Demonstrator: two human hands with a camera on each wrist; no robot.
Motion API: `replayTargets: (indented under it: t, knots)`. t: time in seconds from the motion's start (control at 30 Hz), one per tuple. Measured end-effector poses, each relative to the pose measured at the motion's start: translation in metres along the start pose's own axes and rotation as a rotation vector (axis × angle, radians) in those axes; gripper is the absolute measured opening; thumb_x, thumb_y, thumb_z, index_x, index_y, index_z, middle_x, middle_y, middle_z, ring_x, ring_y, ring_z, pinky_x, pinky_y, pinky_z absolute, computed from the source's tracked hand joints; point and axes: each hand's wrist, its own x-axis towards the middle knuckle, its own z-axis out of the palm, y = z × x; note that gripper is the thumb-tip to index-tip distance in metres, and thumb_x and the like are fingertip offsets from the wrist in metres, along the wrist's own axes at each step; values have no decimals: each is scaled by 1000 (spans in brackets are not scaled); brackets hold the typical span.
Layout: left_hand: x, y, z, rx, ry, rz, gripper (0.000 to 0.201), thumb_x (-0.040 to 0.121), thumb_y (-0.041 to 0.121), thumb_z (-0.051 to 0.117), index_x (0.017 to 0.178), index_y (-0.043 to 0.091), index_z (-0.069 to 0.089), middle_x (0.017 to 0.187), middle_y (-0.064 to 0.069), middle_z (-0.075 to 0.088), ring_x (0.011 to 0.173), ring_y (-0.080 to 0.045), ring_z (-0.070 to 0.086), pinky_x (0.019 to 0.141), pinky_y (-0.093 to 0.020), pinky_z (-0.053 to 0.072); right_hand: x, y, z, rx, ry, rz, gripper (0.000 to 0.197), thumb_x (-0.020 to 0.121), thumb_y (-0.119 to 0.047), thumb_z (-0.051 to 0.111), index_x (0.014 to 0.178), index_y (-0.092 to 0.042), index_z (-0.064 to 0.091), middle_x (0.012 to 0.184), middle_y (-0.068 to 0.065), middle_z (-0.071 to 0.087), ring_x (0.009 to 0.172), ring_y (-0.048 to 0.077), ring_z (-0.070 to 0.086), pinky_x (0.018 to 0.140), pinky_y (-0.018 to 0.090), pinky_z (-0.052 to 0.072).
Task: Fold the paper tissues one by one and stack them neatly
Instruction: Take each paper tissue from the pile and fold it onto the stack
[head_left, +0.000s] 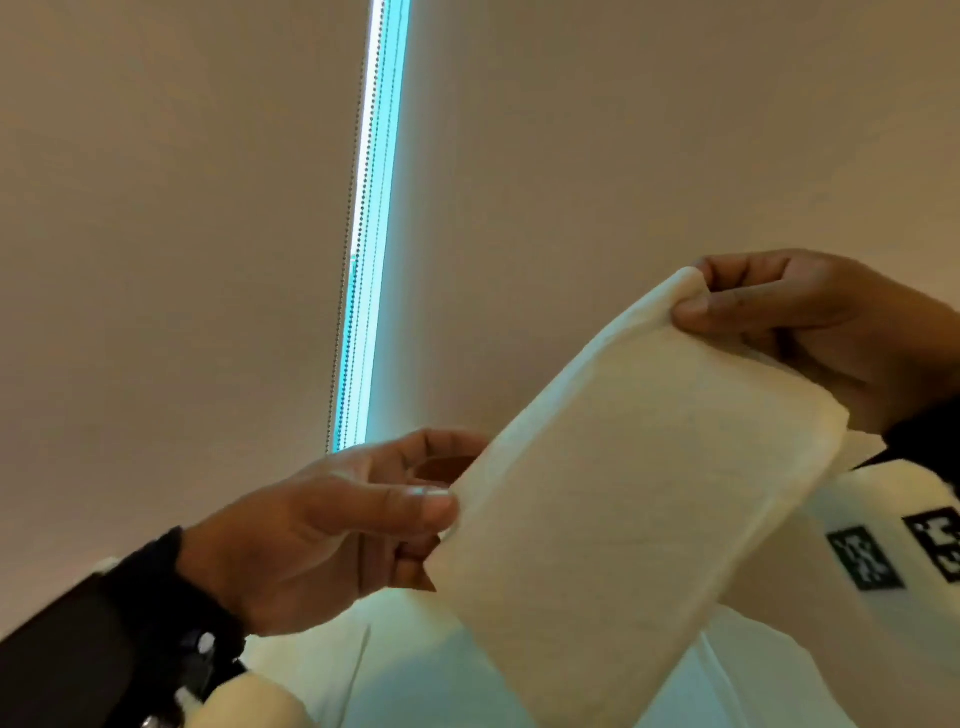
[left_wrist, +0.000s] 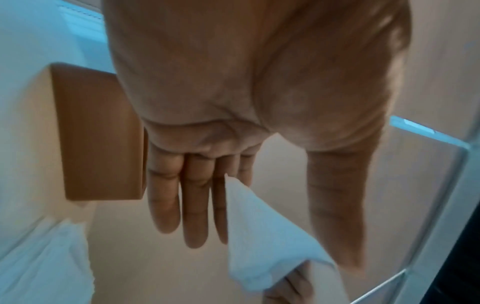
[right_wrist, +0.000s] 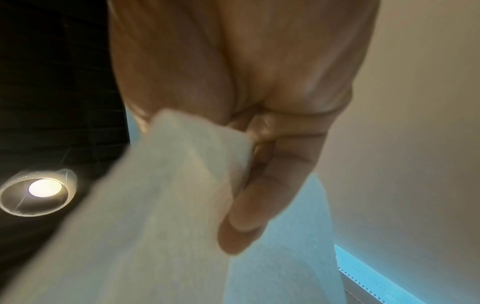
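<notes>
A single white paper tissue (head_left: 623, 493) is held up in the air, stretched on a slant between both hands. My left hand (head_left: 452, 512) pinches its lower left corner between thumb and fingers. My right hand (head_left: 693, 296) pinches the upper right corner, higher and further right. In the left wrist view the tissue (left_wrist: 259, 236) hangs between the thumb and the nearly straight fingers (left_wrist: 194, 205). The right wrist view shows the tissue (right_wrist: 155, 205) trailing away from the right hand's pinching fingers (right_wrist: 259, 174). No stack of folded tissues shows in the head view.
Beige roller blinds with a bead chain (head_left: 358, 234) and a bright gap fill the background. A brown box (left_wrist: 98, 133) and more white tissue (left_wrist: 44, 267) lie below the left hand. A round ceiling lamp (right_wrist: 39, 193) glows at the left.
</notes>
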Motion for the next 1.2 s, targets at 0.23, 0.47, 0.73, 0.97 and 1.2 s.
replayTargets:
  t: [0.23,0.47,0.73,0.97,1.2]
  knots:
    - [-44,4,-18,-377,247,50,81,33,11,95,110,22,74,101,-11,74,68,-24,72,60,-38,60,14,31,29,60,-72,60,36,59,3,75,91,-11,72,84,20,72,60,30,70,50,37,59]
    - [-75,0,-26,-290,414,220,77,26,20,98,100,15,78,107,-11,74,83,-24,74,62,-29,60,30,58,63,194,-177,94,44,70,3,64,103,-24,76,104,21,74,76,34,74,58,41,61]
    - [-96,5,-33,349,744,166,62,42,9,90,96,34,76,94,-1,77,78,-25,74,70,-36,60,43,78,90,159,-230,125,52,66,1,70,117,-8,70,112,20,72,100,37,70,78,43,61]
    - [-101,4,-51,262,913,220,93,56,-6,75,137,26,43,91,-3,78,82,-20,75,69,-36,61,53,99,112,139,-201,109,36,52,-7,78,87,-1,77,102,20,75,94,34,72,76,39,62]
    - [-112,5,-63,367,784,171,10,82,0,62,84,8,68,76,-15,74,64,-28,72,53,-31,58,63,116,123,211,-261,104,26,58,-7,74,83,-11,81,95,13,77,84,27,75,73,34,62]
